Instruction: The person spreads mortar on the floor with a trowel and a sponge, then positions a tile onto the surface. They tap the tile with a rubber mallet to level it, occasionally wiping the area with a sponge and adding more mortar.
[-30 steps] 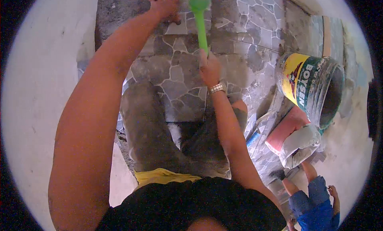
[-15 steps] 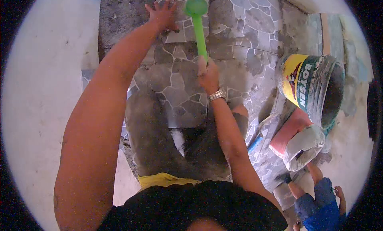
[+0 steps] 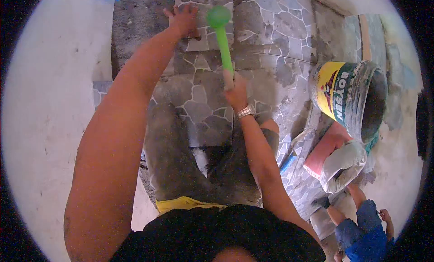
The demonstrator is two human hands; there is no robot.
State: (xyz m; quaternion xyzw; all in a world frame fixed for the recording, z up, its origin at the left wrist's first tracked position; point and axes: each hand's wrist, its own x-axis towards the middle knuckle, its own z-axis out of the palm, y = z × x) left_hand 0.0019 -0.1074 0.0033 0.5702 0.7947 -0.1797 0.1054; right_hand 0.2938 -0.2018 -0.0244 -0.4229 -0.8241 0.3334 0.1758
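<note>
My right hand (image 3: 235, 92) grips the handle of a green rubber mallet (image 3: 220, 29); its round head hangs over a stone-pattern tile (image 3: 208, 31) at the top of the view. My left hand (image 3: 184, 18) lies flat on that tile's left part, fingers spread, pressing it against the rough grey mortar bed (image 3: 140, 22). I wear a metal watch on the right wrist. My knees in dusty grey trousers rest on the laid tiles below.
A yellow-and-green paint bucket (image 3: 350, 99) lies tilted at the right, with a red block and a grey sack (image 3: 343, 164) beside it. A small person in blue (image 3: 361, 226) stands at lower right. A pale wall (image 3: 49, 117) fills the left. Laid tiles (image 3: 280, 40) spread rightward.
The mallet head has come back into view and dropped slightly toward the tile. My left hand stays flat on the tile. The view shifted a little downward.
</note>
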